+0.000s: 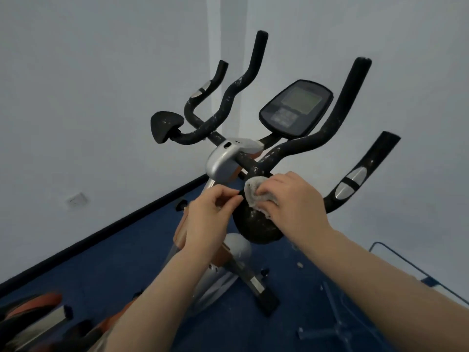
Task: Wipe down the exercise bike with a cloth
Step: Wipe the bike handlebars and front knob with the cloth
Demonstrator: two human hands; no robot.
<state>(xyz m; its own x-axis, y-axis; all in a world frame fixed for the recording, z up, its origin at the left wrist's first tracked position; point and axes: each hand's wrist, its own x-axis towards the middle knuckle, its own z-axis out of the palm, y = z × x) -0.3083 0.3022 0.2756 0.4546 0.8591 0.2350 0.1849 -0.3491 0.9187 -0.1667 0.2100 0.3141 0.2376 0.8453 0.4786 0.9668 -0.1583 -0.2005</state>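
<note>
Head view, looking down on the exercise bike (228, 158) in a room corner, blue floor (127, 250), pale walls (101, 72).

Hidden / unclear:
- Lower frame and flywheel housing mostly behind both forearms; only the base foot (266, 298) and grey-orange bits show.
- Black elbow pad (256, 227) partly covered by the right hand and the cloth.
- Orange and black objects at bottom left are cut off by the frame edge; can't tell what they are.
- Blue metal frame (406, 265) at right, cut off too.
- Console (297, 107) screen dim, nothing readable.

Orientation:
- Handlebar (299, 146) horns point up and away toward the corner, tilted right in frame. Foam is flecked white.
- Console faces back toward the camera, tilted.
- Bike post runs from lower centre up to the grey clamp cover.

Hands:
- Right hand (294, 201) reaches in from lower right, palm down, fingers curled over the grey cloth (256, 196), pressing the bunched wad onto the top of the near elbow pad, just below the bar crossing.
- Left hand (210, 214) comes in from lower left, fingers bent, thumb and fingertips pinched together at the pad's left edge, just beside the cloth. Can't tell whether it pinches cloth, pad edge or nothing.

Wall socket (77, 199) low on the left wall.
</note>
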